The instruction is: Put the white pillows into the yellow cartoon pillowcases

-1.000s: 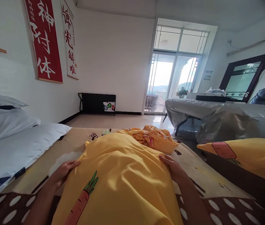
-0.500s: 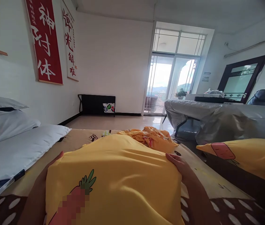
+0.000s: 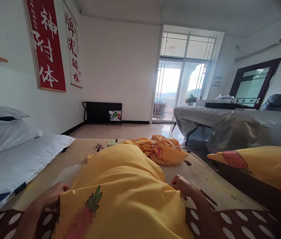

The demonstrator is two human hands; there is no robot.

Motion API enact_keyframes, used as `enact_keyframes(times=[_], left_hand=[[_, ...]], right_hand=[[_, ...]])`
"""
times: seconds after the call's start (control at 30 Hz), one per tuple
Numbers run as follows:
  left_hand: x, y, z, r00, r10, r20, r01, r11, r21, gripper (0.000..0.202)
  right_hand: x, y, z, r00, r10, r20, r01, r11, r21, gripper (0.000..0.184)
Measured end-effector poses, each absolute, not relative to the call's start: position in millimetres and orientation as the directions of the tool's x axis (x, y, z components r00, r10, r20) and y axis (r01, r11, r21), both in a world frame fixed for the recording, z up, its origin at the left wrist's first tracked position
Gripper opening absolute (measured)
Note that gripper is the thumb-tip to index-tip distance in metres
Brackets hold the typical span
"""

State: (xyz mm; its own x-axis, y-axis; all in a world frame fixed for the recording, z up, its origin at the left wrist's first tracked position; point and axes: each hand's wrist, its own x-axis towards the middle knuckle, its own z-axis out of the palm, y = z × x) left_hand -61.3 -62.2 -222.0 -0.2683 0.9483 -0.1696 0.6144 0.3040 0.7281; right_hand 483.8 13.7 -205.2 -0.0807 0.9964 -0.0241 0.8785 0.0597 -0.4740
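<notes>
A yellow pillowcase with a carrot print lies in front of me, bulging over a pillow whose rounded far end points away from me. My left hand is closed on the left edge of the cloth. On the opposite edge my right hand is closed as well, fist-like, with the fabric bunched at its fingers. Folds run across the cloth between both hands. Part of the carrot print is blurred out.
Beneath everything is a patterned bed sheet. Crumpled orange cloth lies beyond the pillow. White pillows are stacked at left, and another yellow pillow is at right. A plastic-covered table stands behind.
Both hands have come nearer to me and lower, closing on the pillowcase edges. The cloth has been drawn back, so more of the far bulge and the sheet beside it shows.
</notes>
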Motion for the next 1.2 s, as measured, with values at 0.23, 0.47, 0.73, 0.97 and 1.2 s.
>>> enact_keyframes(times=[0.23, 0.47, 0.73, 0.97, 1.2], left_hand=[[10, -100, -153, 0.022, 0.936, 0.35, 0.824, -0.215, 0.524, 0.039], [106, -95, -144, 0.269, 0.954, 0.133, 0.886, -0.3, 0.353, 0.025], [87, -110, -133, 0.254, 0.956, 0.149, 0.901, -0.29, 0.322, 0.023], [84, -125, -128, 0.271, 0.952, 0.145, 0.881, -0.305, 0.361, 0.026], [76, -137, -138, 0.294, 0.947, 0.127, 0.91, -0.318, 0.265, 0.016]], right_hand=[[446, -29, -154, -0.293, 0.902, 0.318, 0.701, 0.429, -0.57, 0.035], [390, -61, -147, -0.478, 0.852, 0.215, 0.689, 0.515, -0.51, 0.021], [400, -65, -138, -0.423, 0.863, 0.277, 0.757, 0.504, -0.416, 0.02], [406, -78, -130, -0.492, 0.747, 0.447, 0.67, 0.653, -0.352, 0.027], [416, -81, -130, -0.624, 0.678, 0.389, 0.572, 0.735, -0.364, 0.025]])
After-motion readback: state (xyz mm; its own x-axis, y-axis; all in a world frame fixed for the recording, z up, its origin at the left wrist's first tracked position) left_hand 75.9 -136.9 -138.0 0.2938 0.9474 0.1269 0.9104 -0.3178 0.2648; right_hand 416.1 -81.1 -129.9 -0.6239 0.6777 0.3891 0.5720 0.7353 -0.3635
